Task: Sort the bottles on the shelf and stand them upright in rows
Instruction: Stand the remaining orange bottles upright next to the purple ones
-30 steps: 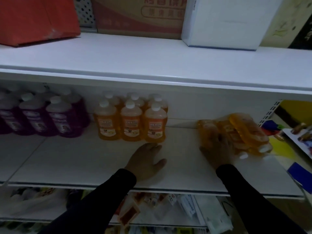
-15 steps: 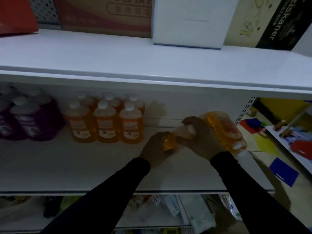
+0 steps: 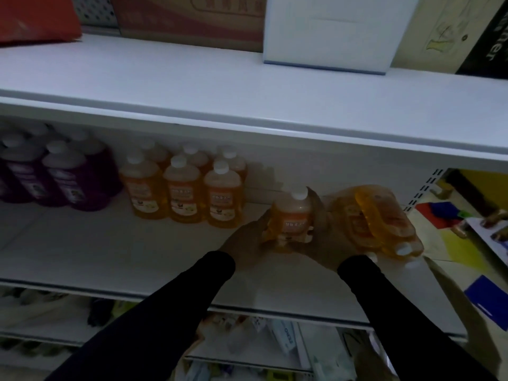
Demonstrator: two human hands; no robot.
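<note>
An orange bottle with a white cap stands nearly upright on the white shelf, held between both hands. My left hand grips its left side and my right hand wraps its right side. Just to the right, several orange bottles lie on their sides in a pile near the shelf's right end. Further left, upright orange bottles stand in rows, with upright purple bottles beside them at the far left.
The upper shelf overhangs the bottles and carries cardboard boxes and a white box. A lower shelf holds packaged goods. Coloured sheets lie on the floor at the right.
My right hand lifted one orange bottle out of the lying pile, my left hand joined it, and together they turned the bottle upright on the shelf.
</note>
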